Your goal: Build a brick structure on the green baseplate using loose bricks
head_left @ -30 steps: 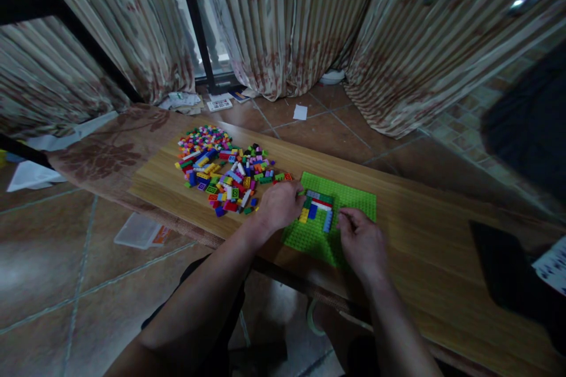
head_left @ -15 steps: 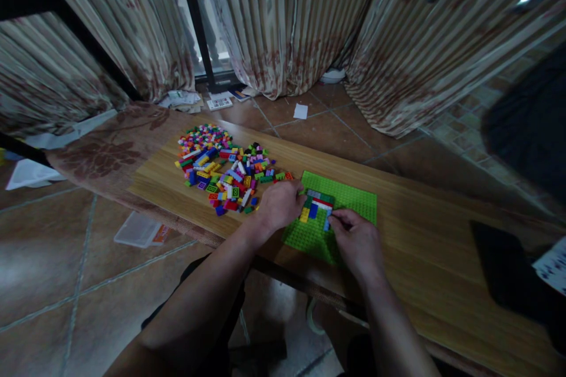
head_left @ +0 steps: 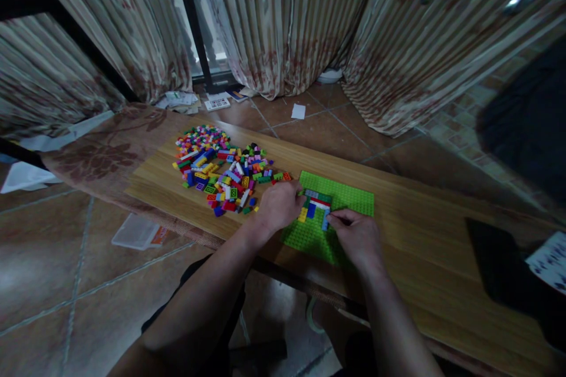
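On the bright green baseplate [head_left: 354, 198] stands a small build of toy bricks, with a grey brick [head_left: 312, 194], a red-and-white row, a blue brick [head_left: 311, 210] and a yellow brick [head_left: 302, 215]. My right hand [head_left: 359, 237] pinches a light blue brick [head_left: 326, 221] at the build's right side, thumb and forefinger against it. My left hand [head_left: 279, 205] rests at the left edge of the build with its fingers curled closed. Its fingertips are partly hidden, and whatever lies between them cannot be made out.
Loose bricks [head_left: 230, 174] of many colours lie heaped on the wooden table [head_left: 420, 235] to the left of the baseplate. A black flat object [head_left: 495, 265] and a printed white sheet [head_left: 550, 262] are at the right. A clear plastic tray [head_left: 135, 231] sits on the tiled floor.
The whole view has shifted slightly. Both hands stay at the build in nearly the same pose, the right still on the light blue brick.
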`<action>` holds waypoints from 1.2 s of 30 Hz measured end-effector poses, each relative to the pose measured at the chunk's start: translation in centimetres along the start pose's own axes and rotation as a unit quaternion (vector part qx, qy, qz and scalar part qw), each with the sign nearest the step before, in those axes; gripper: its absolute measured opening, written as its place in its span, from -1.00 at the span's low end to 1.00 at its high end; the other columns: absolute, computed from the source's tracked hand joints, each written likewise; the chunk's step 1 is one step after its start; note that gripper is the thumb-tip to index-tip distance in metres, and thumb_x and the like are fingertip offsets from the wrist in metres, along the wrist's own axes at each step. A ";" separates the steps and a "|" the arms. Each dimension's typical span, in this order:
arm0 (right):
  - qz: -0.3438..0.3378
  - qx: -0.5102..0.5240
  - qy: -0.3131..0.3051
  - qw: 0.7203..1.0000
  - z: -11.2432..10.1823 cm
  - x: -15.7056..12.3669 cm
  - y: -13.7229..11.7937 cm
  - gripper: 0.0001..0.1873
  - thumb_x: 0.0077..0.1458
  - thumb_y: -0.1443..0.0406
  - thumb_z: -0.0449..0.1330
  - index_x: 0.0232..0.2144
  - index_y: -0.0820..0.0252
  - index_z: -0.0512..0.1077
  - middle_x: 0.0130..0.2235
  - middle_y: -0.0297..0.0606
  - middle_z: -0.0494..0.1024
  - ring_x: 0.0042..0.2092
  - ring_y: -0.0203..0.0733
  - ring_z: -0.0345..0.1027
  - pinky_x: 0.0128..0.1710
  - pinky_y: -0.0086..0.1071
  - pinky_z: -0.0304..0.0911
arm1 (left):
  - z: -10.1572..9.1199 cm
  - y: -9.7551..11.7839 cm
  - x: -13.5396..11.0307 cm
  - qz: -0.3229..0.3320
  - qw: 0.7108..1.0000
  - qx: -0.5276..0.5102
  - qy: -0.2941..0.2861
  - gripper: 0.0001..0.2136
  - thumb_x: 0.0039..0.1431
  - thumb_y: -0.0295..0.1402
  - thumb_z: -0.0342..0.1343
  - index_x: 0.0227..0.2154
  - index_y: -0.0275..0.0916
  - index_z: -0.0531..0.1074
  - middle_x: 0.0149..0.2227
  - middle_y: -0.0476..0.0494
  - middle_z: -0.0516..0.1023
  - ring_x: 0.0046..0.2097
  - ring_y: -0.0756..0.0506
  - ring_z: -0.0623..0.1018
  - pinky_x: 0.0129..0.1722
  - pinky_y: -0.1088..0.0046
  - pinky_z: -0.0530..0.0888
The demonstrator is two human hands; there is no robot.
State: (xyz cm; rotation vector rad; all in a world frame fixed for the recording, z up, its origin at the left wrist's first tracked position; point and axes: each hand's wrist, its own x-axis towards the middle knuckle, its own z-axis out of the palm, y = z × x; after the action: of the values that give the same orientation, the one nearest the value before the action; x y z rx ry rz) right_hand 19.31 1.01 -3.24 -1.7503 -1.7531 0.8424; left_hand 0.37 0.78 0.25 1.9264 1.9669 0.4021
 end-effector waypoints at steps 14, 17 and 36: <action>0.024 -0.072 -0.012 0.997 -0.2 0.0 -1.0 -0.72 0.02 0.15 0.17 -0.41 0.17 0.62 -0.44 -0.18 0.64 -0.40 -0.08 0.47 -0.37 -0.30 0.22 | -0.1 0.4 0.0 -0.002 1.000 0.003 -0.008 -0.81 0.22 -0.35 0.01 -0.23 -0.21 0.51 -0.25 -0.15 0.61 -0.19 -0.13 0.60 -0.18 0.42 0.49; 0.028 -0.074 -0.020 0.997 -0.3 0.0 -1.0 -0.71 0.02 0.15 0.16 -0.40 0.18 0.62 -0.44 -0.18 0.63 -0.40 -0.08 0.46 -0.36 -0.30 0.21 | -0.1 0.5 0.0 -0.003 1.000 0.006 -0.011 -0.82 0.22 -0.34 0.01 -0.23 -0.20 0.51 -0.25 -0.14 0.61 -0.19 -0.12 0.60 -0.18 0.42 0.49; 0.005 -0.098 -0.019 0.995 0.2 -0.8 -1.6 -0.66 -0.01 0.01 0.21 -0.38 0.11 0.56 -0.39 -0.22 0.62 -0.36 -0.08 0.48 -0.37 -0.31 0.22 | -0.2 0.3 0.0 0.001 1.000 -0.004 -0.012 -0.81 0.23 -0.33 0.02 -0.22 -0.23 0.51 -0.24 -0.18 0.61 -0.18 -0.13 0.59 -0.20 0.42 0.47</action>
State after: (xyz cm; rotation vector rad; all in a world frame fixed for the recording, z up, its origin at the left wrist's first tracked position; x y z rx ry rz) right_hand 18.10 0.29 -2.20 -1.8805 -1.9081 0.7334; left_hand 0.57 0.79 0.58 1.9196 1.9456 0.3849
